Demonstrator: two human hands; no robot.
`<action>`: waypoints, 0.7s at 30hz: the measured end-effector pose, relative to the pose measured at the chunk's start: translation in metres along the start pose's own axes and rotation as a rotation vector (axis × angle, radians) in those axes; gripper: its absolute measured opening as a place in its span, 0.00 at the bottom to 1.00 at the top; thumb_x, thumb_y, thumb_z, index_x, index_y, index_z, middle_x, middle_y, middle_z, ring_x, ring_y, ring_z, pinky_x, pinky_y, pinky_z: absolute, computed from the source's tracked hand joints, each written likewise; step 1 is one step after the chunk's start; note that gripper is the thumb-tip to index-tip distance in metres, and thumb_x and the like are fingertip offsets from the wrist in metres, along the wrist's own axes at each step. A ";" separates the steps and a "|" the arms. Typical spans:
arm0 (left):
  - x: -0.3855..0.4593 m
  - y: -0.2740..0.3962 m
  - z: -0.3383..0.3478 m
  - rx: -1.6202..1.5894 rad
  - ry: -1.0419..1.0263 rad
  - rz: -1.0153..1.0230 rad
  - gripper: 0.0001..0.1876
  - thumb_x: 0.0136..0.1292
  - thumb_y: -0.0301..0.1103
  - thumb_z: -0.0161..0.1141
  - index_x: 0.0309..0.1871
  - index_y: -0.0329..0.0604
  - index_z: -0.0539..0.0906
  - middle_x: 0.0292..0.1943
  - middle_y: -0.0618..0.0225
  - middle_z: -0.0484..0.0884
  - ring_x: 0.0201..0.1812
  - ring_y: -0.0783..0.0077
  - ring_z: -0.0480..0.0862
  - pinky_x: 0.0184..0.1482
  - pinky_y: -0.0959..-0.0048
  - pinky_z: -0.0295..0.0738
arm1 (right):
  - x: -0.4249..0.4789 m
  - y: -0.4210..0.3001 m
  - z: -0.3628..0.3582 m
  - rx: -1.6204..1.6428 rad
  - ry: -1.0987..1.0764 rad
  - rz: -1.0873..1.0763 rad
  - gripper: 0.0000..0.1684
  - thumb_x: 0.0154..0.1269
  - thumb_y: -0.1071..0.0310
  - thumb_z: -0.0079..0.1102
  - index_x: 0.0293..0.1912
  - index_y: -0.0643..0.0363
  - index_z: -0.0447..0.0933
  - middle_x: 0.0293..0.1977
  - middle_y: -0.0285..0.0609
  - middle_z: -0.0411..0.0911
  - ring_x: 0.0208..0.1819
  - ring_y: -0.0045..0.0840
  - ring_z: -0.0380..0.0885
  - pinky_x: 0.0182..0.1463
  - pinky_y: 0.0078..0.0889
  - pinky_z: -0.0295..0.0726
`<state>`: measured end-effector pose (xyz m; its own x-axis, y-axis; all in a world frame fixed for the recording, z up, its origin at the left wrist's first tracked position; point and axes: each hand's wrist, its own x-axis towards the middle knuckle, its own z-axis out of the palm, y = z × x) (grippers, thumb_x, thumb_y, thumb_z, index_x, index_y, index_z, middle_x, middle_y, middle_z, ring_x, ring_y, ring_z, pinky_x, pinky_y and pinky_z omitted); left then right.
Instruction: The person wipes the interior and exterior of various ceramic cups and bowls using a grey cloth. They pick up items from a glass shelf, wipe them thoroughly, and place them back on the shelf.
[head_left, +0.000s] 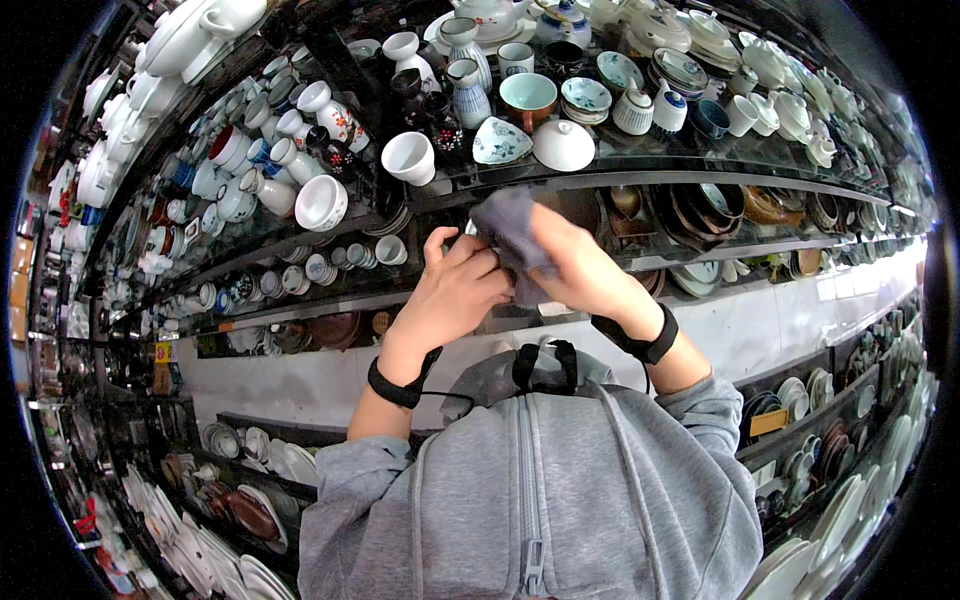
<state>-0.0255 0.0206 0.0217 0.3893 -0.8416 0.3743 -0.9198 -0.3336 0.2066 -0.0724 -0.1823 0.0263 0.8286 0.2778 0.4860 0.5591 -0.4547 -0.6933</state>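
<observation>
Both of my hands meet in front of my chest, before the shelf edge. In my right hand (574, 262) is a dark grey cloth (514, 232), bunched and slightly blurred. My left hand (457, 281) has its fingers curled against the cloth's left side, around a small pale item that is mostly hidden; its kind cannot be told. Just beyond the hands, on the upper shelf, stand a white cup (409, 158), a leaf-patterned triangular dish (502, 141) and a white domed lid or upturned bowl (563, 145). Farther left is a white bowl (321, 202) with small marks.
Dark shelves packed with ceramics surround me. Sake bottles (470, 94), a turquoise-lined cup (528, 94) and teapots (562, 28) crowd the upper shelf. Its front edge (645, 180) runs close beyond my hands. Dark bowls (697, 214) lie below it, and plates (795, 397) stand in racks behind at the right.
</observation>
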 end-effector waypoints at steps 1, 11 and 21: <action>0.000 -0.001 0.001 0.006 -0.005 0.012 0.08 0.50 0.33 0.66 0.35 0.52 0.83 0.37 0.74 0.78 0.53 0.68 0.73 0.64 0.54 0.52 | -0.001 0.007 0.007 -0.096 -0.061 -0.042 0.26 0.51 0.67 0.67 0.48 0.67 0.69 0.44 0.56 0.73 0.50 0.53 0.72 0.61 0.49 0.68; 0.001 -0.006 0.003 0.075 -0.067 0.054 0.06 0.49 0.32 0.66 0.30 0.49 0.80 0.36 0.75 0.77 0.53 0.69 0.74 0.65 0.51 0.52 | -0.017 0.028 0.020 -0.413 -0.123 -0.140 0.19 0.39 0.65 0.72 0.27 0.60 0.70 0.27 0.43 0.74 0.36 0.37 0.76 0.53 0.36 0.73; 0.011 -0.009 -0.008 0.112 0.082 -0.028 0.19 0.48 0.37 0.68 0.45 0.49 0.77 0.59 0.69 0.72 0.64 0.66 0.68 0.68 0.52 0.51 | -0.013 0.018 0.012 -0.472 -0.047 -0.144 0.19 0.32 0.75 0.65 0.31 0.60 0.70 0.29 0.41 0.73 0.36 0.37 0.74 0.44 0.37 0.73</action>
<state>-0.0124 0.0180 0.0312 0.4131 -0.7956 0.4432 -0.9066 -0.4053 0.1175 -0.0734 -0.1839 0.0012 0.7501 0.3992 0.5273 0.6034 -0.7394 -0.2986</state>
